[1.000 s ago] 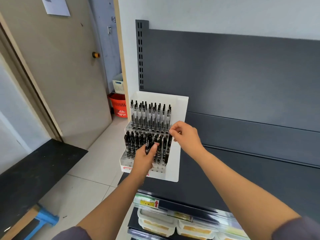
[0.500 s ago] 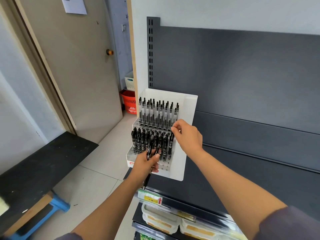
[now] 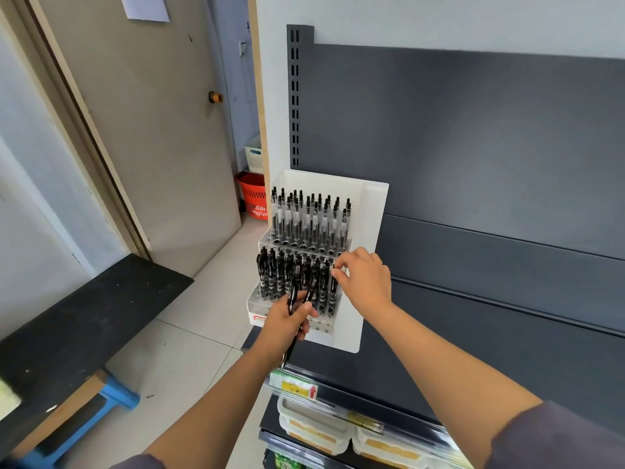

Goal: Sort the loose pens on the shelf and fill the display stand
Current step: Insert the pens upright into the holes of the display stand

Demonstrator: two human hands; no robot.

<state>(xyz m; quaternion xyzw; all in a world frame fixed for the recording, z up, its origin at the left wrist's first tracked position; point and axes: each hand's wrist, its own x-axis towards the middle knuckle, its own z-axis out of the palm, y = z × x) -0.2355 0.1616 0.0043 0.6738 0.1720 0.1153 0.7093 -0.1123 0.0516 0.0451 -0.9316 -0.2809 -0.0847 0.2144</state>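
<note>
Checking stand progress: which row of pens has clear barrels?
The back row, on the higher step of the white stand; the front row is all black.

A retail shop is indicated by slotted gondola shelving [image 3: 473, 147], a shelf-edge price label [image 3: 295, 388], and stacked shopping baskets [image 3: 254, 198].

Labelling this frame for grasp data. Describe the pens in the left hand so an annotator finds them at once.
Start at the white display stand on the dark grey shelf. In front of its lower row of black pens, the left hand clutches a few black pens. Unlike the racked pens, they sit in no hole: they lean, tips poking out below the fist.
</note>
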